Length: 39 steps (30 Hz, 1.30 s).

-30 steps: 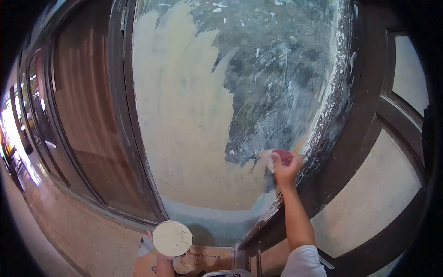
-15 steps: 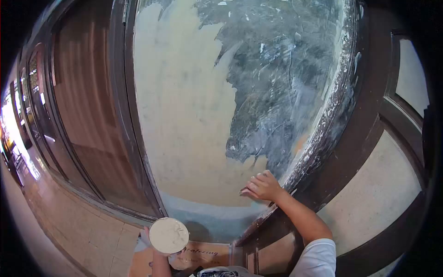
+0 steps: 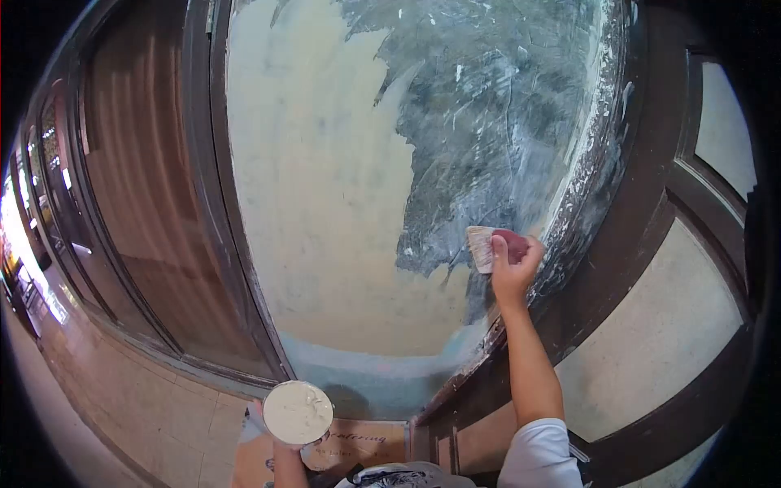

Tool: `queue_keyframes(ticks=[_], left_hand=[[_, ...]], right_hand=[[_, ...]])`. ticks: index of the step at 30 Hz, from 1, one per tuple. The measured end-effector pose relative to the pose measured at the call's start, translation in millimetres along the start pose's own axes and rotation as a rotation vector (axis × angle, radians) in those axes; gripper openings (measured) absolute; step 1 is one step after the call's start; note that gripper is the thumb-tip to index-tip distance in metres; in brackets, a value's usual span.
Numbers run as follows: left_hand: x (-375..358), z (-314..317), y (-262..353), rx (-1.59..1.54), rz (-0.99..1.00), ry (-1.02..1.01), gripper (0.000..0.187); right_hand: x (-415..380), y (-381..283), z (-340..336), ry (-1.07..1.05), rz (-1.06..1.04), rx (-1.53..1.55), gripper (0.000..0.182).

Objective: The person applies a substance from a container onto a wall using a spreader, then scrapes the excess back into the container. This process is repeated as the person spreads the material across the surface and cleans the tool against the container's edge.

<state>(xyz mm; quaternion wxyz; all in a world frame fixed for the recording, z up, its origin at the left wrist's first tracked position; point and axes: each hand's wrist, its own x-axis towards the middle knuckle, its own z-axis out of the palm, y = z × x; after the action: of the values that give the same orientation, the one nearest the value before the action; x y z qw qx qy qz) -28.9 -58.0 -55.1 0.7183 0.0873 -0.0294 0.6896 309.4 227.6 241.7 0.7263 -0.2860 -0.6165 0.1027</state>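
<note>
My right hand grips the dark red handle of a wide brush, its pale bristles pointing left over the wall panel. Cream coating covers the left and lower part of the panel; a ragged edge separates it from the grey-blue surface on the right. Low in the view, my left hand holds a round tub of cream paste from beneath and the side, its fingers mostly hidden by the tub.
A dark wooden frame with a brown panel stands at left. On the right is dark woodwork with pale panels. Printed cardboard lies below, beside the tiled floor.
My right hand has moved up and slightly right from the panel's lower edge, and the brush now shows clearly in it. The tub in my left hand has stayed nearly in place.
</note>
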Motion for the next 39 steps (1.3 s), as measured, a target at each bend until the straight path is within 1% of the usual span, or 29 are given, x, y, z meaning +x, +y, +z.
queue_keyframes(ticks=[2, 3, 4, 6, 7, 8, 10, 11, 12, 14, 15, 17, 18, 20, 21, 22, 24, 25, 26, 28, 29, 30, 32, 33, 34, 36, 37, 38, 39], left_hand=[[0, 3, -3, -0.021, 0.003, 0.015, 0.115], [-2, 4, -3, -0.029, 0.003, 0.024, 0.115], [-2, 5, -5, -0.04, 0.005, 0.031, 0.115], [2, 8, -5, -0.055, 0.015, 0.036, 0.115], [3, 10, -4, -0.06, 0.014, 0.045, 0.115], [1, 10, -4, -0.069, 0.012, 0.058, 0.115], [-3, -13, 3, -0.048, 0.0, 0.082, 0.11], [-6, -26, 7, -0.024, -0.008, 0.098, 0.105], [-7, -14, 7, -0.022, -0.01, 0.104, 0.105], [0, 24, 0, -0.109, 0.004, 0.095, 0.105], [-1, 5, 2, -0.109, 0.007, 0.09, 0.105], [-3, -44, 16, 0.061, 0.131, 0.249, 0.108], [-3, -37, 15, 0.062, 0.129, 0.253, 0.108], [-3, -13, 10, 0.025, -0.139, -0.003, 0.123], [-7, -21, 11, -0.077, -0.127, -0.015, 0.124], [-9, -25, 13, -0.075, -0.129, -0.012, 0.124], [-7, -36, 11, 0.0, -0.075, 0.037, 0.126], [-7, -41, 13, -0.036, 0.004, 0.2, 0.122], [-10, -46, 15, -0.033, 0.003, 0.202, 0.122], [-6, 1, 1, -0.025, -0.083, -0.026, 0.117], [-7, -6, -1, -0.031, -0.079, -0.025, 0.117], [-8, -18, -1, -0.1, 0.022, 0.077, 0.114], [-11, -16, 1, -0.165, 0.115, 0.182, 0.112], [-8, -3, -1, -0.093, 0.051, 0.11, 0.111], [-4, 5, -1, -0.017, -0.011, 0.035, 0.11], [-3, 1, 4, 0.031, 0.026, 0.069, 0.105], [-4, -3, 4, 0.068, 0.069, 0.106, 0.1], [-4, -11, 3, 0.062, 0.069, 0.108, 0.1], [-4, -20, 5, 0.029, 0.09, 0.152, 0.106]], right_hand=[[-8, 25, -7, 0.047, -0.188, -0.123, 0.029], [-18, 11, -19, -0.286, -0.529, -0.495, 0.031], [-24, 14, -23, -0.288, -0.528, -0.498, 0.031], [-26, 24, -24, -0.993, -0.477, -0.856, 0.033], [-12, 14, -19, -0.451, -0.624, -0.645, 0.031], [-1, 15, -17, -0.453, -0.616, -0.649, 0.031], [14, 18, -17, 0.245, -0.138, -0.236, 0.029], [1, 28, -20, 0.099, -0.05, -0.207, 0.03], [-15, 55, -22, -0.172, -0.189, -0.232, 0.029], [-25, -4, -28, -0.968, -0.509, -0.724, 0.029], [-19, -11, -27, -0.967, -0.515, -0.724, 0.029], [-4, -16, -20, -0.633, -0.494, -0.701, 0.028], [1, -9, -16, -0.634, -0.489, -0.701, 0.028], [7, 11, -6, 0.192, -0.095, -0.128, 0.033], [-7, 14, -14, -0.052, -0.266, -0.361, 0.033], [-22, 16, -20, -0.051, -0.263, -0.361, 0.033], [-34, 17, -26, -0.816, -0.991, -0.594, 0.036], [-27, 17, -24, -0.757, -0.905, -0.644, 0.038], [-17, 19, -19, -0.755, -0.901, -0.643, 0.038], [9, -2, -2, 0.175, -0.029, -0.155, 0.038], [14, 16, -9, 0.27, -0.116, -0.226, 0.038], [9, 12, -12, 0.265, -0.113, -0.226, 0.038], [-14, 0, -26, -0.874, -0.451, -0.704, 0.042], [-30, 0, -18, -0.864, -0.757, -0.756, 0.047], [-24, 2, -18, -0.859, -0.763, -0.758, 0.047], [-2, -5, -14, -0.257, -0.491, -0.63, 0.042], [6, 11, -6, 0.131, -0.044, -0.24, 0.034], [4, 21, -14, 0.126, -0.045, -0.243, 0.034], [-2, 21, -19, -0.097, -0.14, -0.315, 0.031]])
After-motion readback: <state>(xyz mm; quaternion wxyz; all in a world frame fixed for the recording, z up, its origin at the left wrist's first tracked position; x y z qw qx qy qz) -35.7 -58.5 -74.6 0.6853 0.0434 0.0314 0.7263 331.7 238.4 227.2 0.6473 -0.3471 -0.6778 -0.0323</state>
